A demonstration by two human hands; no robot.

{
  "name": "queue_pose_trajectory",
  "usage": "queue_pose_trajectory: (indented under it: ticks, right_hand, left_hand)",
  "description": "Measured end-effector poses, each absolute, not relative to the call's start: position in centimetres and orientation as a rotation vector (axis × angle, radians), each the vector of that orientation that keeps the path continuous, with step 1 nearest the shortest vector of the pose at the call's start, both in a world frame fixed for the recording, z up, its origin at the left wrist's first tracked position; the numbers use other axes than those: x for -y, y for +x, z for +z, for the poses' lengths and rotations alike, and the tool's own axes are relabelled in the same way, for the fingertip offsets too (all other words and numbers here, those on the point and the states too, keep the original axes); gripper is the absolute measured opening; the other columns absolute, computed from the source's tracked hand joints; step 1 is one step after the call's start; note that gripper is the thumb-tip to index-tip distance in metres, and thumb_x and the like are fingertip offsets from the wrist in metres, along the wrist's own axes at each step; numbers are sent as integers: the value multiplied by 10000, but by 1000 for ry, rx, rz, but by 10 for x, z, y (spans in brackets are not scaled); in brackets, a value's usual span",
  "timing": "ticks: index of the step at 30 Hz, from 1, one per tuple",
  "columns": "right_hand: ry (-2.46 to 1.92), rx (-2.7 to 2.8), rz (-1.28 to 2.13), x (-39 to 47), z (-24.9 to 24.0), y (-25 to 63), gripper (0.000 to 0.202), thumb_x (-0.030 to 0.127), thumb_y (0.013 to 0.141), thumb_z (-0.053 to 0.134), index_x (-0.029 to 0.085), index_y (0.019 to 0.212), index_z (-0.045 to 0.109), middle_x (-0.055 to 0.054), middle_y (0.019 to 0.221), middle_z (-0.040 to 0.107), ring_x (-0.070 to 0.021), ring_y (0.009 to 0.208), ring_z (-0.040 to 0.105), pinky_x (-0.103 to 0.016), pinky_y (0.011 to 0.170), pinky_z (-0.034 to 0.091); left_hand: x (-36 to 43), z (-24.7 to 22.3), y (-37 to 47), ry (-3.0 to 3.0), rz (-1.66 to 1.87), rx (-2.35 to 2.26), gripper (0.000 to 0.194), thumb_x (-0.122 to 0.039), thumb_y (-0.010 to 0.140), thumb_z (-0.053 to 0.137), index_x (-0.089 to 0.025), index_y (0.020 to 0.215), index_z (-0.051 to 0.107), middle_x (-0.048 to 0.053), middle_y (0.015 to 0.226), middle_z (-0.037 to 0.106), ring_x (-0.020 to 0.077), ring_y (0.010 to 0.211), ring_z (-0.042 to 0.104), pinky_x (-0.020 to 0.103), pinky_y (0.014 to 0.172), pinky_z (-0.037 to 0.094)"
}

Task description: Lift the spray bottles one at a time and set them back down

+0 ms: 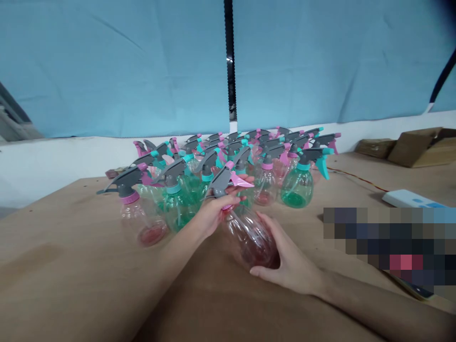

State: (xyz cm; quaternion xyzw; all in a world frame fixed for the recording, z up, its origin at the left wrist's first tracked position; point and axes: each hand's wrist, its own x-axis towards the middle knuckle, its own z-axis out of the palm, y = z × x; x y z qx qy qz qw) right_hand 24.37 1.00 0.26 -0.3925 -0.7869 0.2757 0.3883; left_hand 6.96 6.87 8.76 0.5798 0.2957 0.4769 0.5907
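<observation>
A clear pink spray bottle with a grey head and pink trigger is tilted between my two hands. My left hand is closed around its neck, just under the spray head. Around the lower body of the same bottle curls my right hand, thumb near the base. Just beyond stand several more spray bottles, among them a pink one on the left, a green one beside it and another green one to the right. Many bottles farther back overlap and are partly hidden.
All stands on a wooden table. An open cardboard box sits at the back right, near a white power strip and a thin wire. A pixelated patch covers the right side. A blue sheet hangs behind.
</observation>
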Motion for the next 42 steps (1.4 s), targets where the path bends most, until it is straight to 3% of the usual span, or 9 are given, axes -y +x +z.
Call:
queue_pose_trajectory:
  ticks: [6,12,19,24,29,34,42]
  right_hand:
    - [-1022,2004,701,-6,4,242,917,320,672,698,307,1372,105,-95,1391,285,-312,1274,318,-514,1037,315]
    - [-1010,2002,685,-6,3,241,927,314,659,706,327,1370,111,-80,1390,288,-310,1276,316,-500,1039,317]
    - [-1029,1992,698,-6,3,241,918,320,668,699,312,1370,107,-96,1390,281,-314,1276,317,-513,1036,314]
    - [-1035,1995,705,-6,3,241,914,331,675,695,323,1367,98,-82,1394,275,-297,1279,314,-496,1040,317]
    - [-1035,2003,689,-5,4,241,935,330,662,706,311,1371,97,-92,1392,273,-309,1278,311,-505,1040,315]
    - [-1030,2018,682,-4,5,242,931,334,664,703,311,1372,100,-97,1387,281,-317,1271,324,-507,1033,322]
    - [-1018,2008,696,-6,2,242,921,347,677,695,312,1375,97,-103,1395,275,-339,1282,302,-543,1037,301]
  left_hand:
    - [-65,86,77,1347,1220,-677,426,-113,592,521,-200,987,655,25,966,687,235,1075,554,394,985,352]
    - [-64,84,78,1328,1292,-841,238,-146,563,527,-175,759,658,24,775,682,236,872,603,364,806,447]
    - [-65,88,76,1391,1170,-686,386,-127,601,519,-211,953,653,19,985,679,225,1101,534,378,998,328]
    - [-65,86,75,1394,1155,-681,410,-131,624,521,-227,1002,647,10,1031,672,226,1147,504,388,1018,303]
    - [-62,89,79,1386,1199,-805,272,-146,587,505,-188,800,669,23,894,681,233,971,570,393,916,376]
    - [-59,90,81,1356,1284,-902,161,-152,539,513,-184,652,623,8,719,654,181,710,558,339,768,429]
    - [-62,91,79,1379,1165,-774,392,-166,578,530,-213,946,658,22,948,686,234,1048,556,425,1029,292]
